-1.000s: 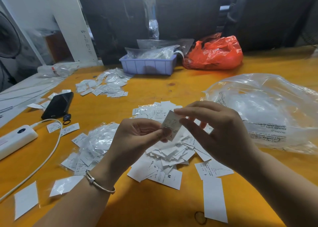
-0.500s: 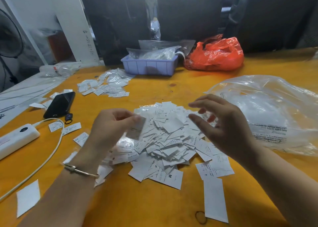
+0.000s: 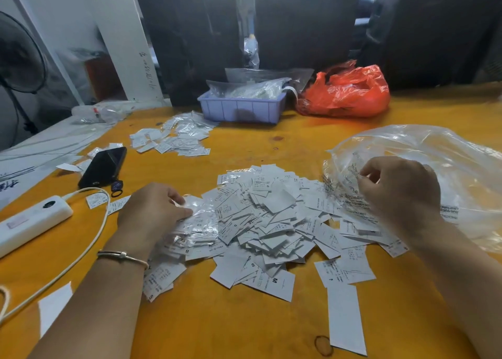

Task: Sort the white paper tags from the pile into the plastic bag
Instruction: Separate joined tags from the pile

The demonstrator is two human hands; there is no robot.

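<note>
A pile of white paper tags with size letters lies in the middle of the orange table. My left hand is down on the pile's left side, its fingertips pinching a small clear sleeve of tags. My right hand is at the pile's right edge with fingers curled, gripping the crumpled rim of the big clear plastic bag. The bag lies open on the table to the right. Whether a tag sits under the right fingers is hidden.
A second heap of tags lies at the back left. A black phone, white power strip and its cable sit left. A lilac bin and orange bag stand at the back. Long paper strip lies front right.
Both hands held one tag together above the pile. They parted: the left hand carried it down to the pile's left side, the right hand swung right and took the bag's rim.
</note>
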